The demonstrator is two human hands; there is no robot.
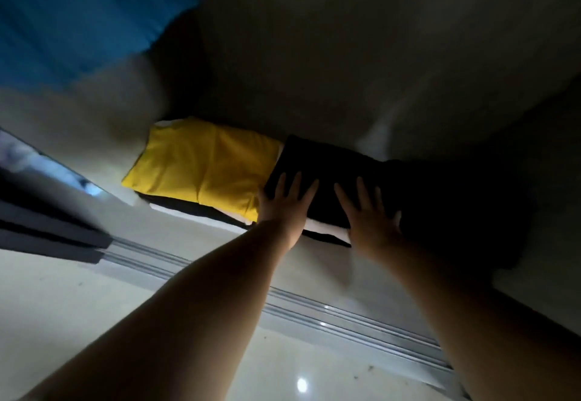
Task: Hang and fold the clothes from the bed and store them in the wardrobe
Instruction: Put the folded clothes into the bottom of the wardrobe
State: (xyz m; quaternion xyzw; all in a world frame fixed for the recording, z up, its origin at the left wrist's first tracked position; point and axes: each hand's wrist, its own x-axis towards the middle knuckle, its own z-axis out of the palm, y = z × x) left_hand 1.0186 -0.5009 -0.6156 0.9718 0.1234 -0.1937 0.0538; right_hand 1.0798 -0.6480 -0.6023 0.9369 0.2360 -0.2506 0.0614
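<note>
Black folded garment lies atop a stack near the wardrobe shelf front edge, beside a folded yellow shirt. Left hand and right hand press flat, fingers spread, no grip. Storing partly done; bed out of view.

This looks like a bedroom at home, seen at the open bottom of a wardrobe with pale inner walls. Folded clothes lie stacked on its floor, a yellow garment beside a black garment, and something blue, probably a hanging garment, shows blurred at upper left. A metal sliding-door track runs along the front edge, over glossy pale floor tiles.
</note>
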